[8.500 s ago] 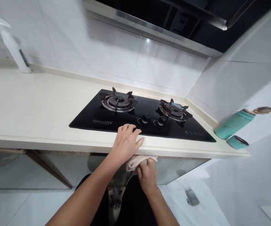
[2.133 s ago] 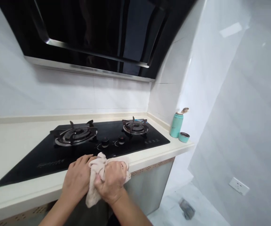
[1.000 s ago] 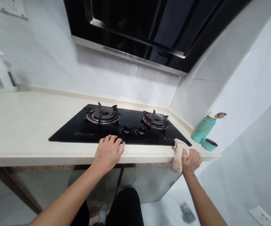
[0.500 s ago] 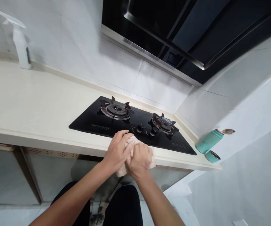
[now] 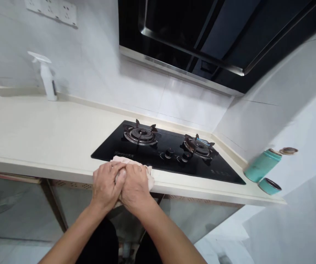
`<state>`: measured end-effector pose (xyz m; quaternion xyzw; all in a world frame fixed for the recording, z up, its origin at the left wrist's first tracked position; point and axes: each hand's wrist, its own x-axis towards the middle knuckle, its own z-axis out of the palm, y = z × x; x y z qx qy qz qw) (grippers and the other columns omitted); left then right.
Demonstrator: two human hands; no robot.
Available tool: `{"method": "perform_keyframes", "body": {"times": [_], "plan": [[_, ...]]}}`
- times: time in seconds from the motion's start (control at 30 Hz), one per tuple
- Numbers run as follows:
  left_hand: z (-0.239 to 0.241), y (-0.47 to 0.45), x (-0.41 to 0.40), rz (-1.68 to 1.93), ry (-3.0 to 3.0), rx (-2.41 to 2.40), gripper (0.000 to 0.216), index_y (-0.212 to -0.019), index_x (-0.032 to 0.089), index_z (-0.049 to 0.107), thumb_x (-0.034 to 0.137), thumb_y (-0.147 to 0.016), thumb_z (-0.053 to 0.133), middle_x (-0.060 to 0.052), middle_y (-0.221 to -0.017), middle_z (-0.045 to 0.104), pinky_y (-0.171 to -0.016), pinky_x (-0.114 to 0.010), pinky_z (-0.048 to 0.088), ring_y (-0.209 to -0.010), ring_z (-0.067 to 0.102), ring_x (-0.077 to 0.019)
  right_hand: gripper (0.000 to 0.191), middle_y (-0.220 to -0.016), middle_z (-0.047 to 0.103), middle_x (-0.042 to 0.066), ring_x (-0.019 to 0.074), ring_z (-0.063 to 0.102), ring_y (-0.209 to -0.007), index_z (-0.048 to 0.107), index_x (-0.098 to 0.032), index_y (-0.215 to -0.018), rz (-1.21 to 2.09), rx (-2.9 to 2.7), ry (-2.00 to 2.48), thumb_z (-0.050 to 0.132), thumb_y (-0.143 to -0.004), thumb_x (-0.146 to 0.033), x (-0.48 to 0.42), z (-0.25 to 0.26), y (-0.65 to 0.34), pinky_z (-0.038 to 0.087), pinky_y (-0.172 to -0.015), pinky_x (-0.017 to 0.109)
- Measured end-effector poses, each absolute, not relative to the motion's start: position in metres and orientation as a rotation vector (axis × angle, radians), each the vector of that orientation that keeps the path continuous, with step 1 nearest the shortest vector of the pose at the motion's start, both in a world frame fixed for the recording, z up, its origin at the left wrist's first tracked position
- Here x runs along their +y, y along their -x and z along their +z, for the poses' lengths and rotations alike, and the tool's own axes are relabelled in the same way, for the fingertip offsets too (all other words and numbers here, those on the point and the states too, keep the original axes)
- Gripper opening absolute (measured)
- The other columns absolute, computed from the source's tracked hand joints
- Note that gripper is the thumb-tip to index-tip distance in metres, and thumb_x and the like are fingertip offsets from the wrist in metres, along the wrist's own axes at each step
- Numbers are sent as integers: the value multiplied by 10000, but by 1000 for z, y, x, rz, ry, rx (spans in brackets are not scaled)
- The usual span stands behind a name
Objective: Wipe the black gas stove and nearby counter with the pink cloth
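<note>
A pale pinkish cloth point(image 5: 126, 160) is bunched at the front edge of the counter, just before the left part of the black gas stove point(image 5: 158, 161). My left hand point(image 5: 107, 185) has its fingers curled over the cloth's left side. Close against it, my right hand point(image 5: 135, 183) grips the cloth's right side. Most of the cloth under the palms is hidden. The stove has two burners, the left burner point(image 5: 140, 135) and the right burner point(image 5: 199, 146), with two black knobs between them.
A white spray bottle point(image 5: 48, 80) stands against the back wall at left. At the right end of the counter point(image 5: 50, 132) are an open teal canister point(image 5: 264, 165) and a short teal container point(image 5: 269, 186). A black range hood point(image 5: 180, 40) overhangs the stove.
Both hands have shifted left along the counter's front edge together with the cloth, from below the knobs to the stove's left part. The camera view has tilted slightly.
</note>
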<state>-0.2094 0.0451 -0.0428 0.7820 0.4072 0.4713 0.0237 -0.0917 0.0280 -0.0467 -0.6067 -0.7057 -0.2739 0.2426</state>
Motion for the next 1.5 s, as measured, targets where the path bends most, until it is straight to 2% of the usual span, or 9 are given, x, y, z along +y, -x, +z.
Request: {"method": "perform_keyframes", "body": {"times": [0.3, 0.43, 0.53, 0.7, 0.9, 1.0, 1.1, 1.37, 1.5], "plan": [[-55, 146, 3, 1433, -2392, 1204, 397, -1133, 190, 693, 375, -1025, 358, -122, -1100, 648, -1023, -510, 380, -1088, 541, -296, 397, -1304, 613, 97, 234, 634, -1104, 599, -187, -1298, -659, -2003, 1592, 634, -981, -424, -38, -29, 35, 563, -934, 458], [-63, 90, -24, 1324, -2579, 957, 498, -1297, 184, 629, 530, -987, 448, -149, -1136, 646, -1005, -531, 390, -1103, 530, -333, 358, -1296, 659, 109, 262, 625, -1177, 618, -262, -1285, -578, -2114, 1568, 609, -955, -402, -83, -32, -43, 526, -941, 421], [-70, 49, -40, 1166, -2762, 760, 700, -1429, 174, 530, 656, -921, 535, -166, -1232, 642, -1027, -508, 387, -1168, 527, -343, 536, -1365, 644, 119, 305, 611, -1241, 584, -292, -1346, -581, -2181, 1634, 665, -826, -393, -114, -52, -128, 498, -961, 444], [-75, 17, -47, 1093, -2922, 642, 624, -1456, 137, 497, 490, -948, 587, -173, -1244, 653, -1000, -480, 397, -1149, 551, -314, 605, -1368, 637, 92, 328, 636, -1202, 545, -346, -1347, -624, -2099, 1864, 619, -747, -320, -133, -79, -206, 523, -874, 471], [-81, 29, -35, 1196, -2950, 631, 336, -1271, 181, 637, 344, -1034, 463, -97, -1107, 678, -892, -436, 407, -1037, 576, -243, 656, -1170, 651, 89, 322, 660, -1017, 484, -292, -1314, -837, -2026, 2091, 652, -683, -229, -118, -71, -151, 505, -783, 438], [-85, 46, -29, 1259, -2942, 714, 317, -1264, 207, 631, 320, -1058, 419, -62, -1105, 678, -899, -431, 393, -1040, 570, -226, 631, -1066, 632, 71, 297, 644, -977, 460, -238, -1291, -985, -2049, 2167, 702, -708, -223, -109, -63, -114, 479, -794, 407], [-88, 74, -19, 1282, -2938, 781, 314, -1302, 230, 601, 349, -1045, 465, -53, -1167, 665, -952, -439, 367, -1114, 547, -231, 615, -1020, 615, 64, 281, 625, -947, 462, -202, -1267, -1065, -2083, 2195, 758, -730, -255, -96, -56, -80, 451, -786, 385], [-85, 194, 26, 1100, -2950, 919, 728, -1474, 267, 447, 501, -854, 748, -75, -1395, 574, -1132, -520, 246, -1319, 448, -284, 700, -1038, 609, 84, 277, 574, -913, 558, -204, -1152, -967, -2277, 2092, 928, -575, -345, -32, -31, 32, 381, -761, 373], [-87, 256, 52, 1071, -2897, 1050, 811, -1482, 309, 444, 507, -791, 819, -91, -1419, 554, -1157, -560, 212, -1348, 449, -307, 651, -1068, 607, 104, 287, 554, -941, 577, -186, -1097, -828, -2382, 2034, 925, -594, -407, 1, -17, 96, 377, -790, 388]]}}
